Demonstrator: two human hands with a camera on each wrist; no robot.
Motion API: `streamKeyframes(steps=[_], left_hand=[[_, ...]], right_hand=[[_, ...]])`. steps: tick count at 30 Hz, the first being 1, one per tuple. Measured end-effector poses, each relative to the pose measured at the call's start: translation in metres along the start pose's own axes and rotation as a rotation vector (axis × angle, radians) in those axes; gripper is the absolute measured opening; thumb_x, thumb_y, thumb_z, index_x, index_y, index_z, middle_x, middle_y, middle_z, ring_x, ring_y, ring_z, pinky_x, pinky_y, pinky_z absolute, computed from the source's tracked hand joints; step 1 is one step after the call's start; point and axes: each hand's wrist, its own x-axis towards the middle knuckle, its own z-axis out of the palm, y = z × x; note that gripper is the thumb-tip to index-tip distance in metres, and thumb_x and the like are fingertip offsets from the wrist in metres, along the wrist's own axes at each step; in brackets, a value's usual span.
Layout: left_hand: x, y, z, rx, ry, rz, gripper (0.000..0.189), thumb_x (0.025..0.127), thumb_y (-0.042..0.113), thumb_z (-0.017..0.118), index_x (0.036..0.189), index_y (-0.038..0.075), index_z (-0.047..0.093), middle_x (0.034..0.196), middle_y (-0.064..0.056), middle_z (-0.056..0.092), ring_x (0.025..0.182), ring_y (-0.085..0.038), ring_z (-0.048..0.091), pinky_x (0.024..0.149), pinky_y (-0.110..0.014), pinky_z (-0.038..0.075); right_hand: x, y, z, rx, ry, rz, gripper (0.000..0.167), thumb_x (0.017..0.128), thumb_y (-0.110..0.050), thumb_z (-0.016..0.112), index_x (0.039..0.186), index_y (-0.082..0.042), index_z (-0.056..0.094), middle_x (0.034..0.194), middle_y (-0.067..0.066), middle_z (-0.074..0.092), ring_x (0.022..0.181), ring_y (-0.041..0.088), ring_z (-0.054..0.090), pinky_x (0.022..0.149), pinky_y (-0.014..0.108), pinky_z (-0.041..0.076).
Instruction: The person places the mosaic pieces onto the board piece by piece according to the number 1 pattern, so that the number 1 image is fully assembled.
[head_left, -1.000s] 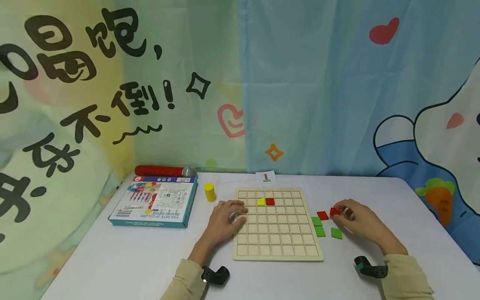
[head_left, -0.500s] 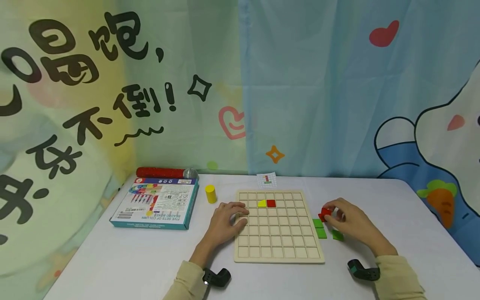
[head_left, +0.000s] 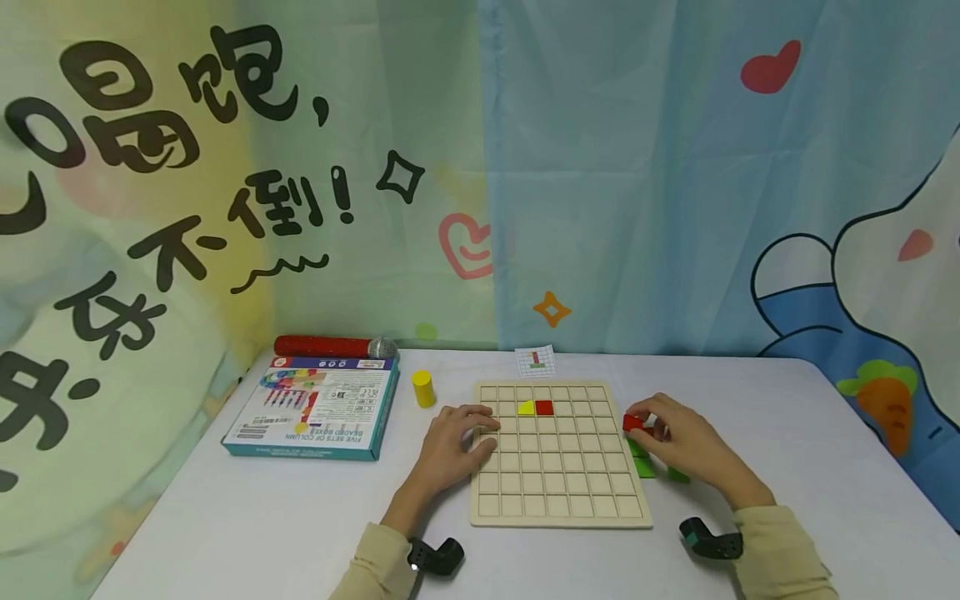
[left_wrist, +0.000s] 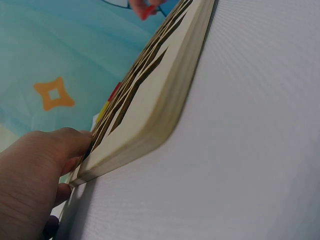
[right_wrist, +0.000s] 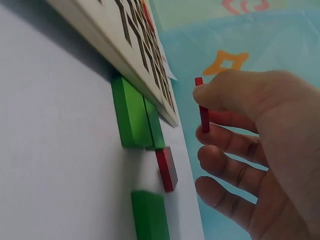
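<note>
My right hand (head_left: 686, 437) pinches a red square tile (right_wrist: 202, 107) between thumb and finger, above the right edge of the wooden grid board (head_left: 558, 483). Under and beside that hand lie green tiles (right_wrist: 132, 115), two of them against the board's edge. A second red tile (right_wrist: 167, 169) lies on the table and is covered by the hand in the head view. My left hand (head_left: 450, 442) rests on the board's left edge, thumb and fingers touching it. In the board's second row sit a yellow piece (head_left: 527, 407) and a red tile (head_left: 544, 407), side by side.
A small pattern card (head_left: 535, 362) lies behind the board. To the left are a yellow cylinder (head_left: 423, 389), a flat box (head_left: 311, 417) and a red microphone (head_left: 322, 347). A printed curtain (head_left: 585, 183) hangs behind the white table (head_left: 300, 525).
My right hand has carried the red tile leftward from the loose tiles to the board's right edge. My left hand has stayed on the board.
</note>
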Motion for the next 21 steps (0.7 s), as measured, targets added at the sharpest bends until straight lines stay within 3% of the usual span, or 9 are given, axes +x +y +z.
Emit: streamKeyframes(steps=[21], left_hand=[[0.0, -0.002, 0.001, -0.006, 0.005, 0.003, 0.021, 0.084, 0.026, 0.068, 0.105, 0.023, 0.07, 0.123, 0.007, 0.062, 0.102, -0.014, 0.051, 0.085, -0.035, 0.038]], right_hand=[[0.021, -0.027, 0.014, 0.073, -0.062, -0.026, 0.029, 0.086, -0.024, 0.069, 0.112, -0.014, 0.063, 0.094, -0.003, 0.058, 0.071, 0.005, 0.046, 0.057, 0.021, 0.039]])
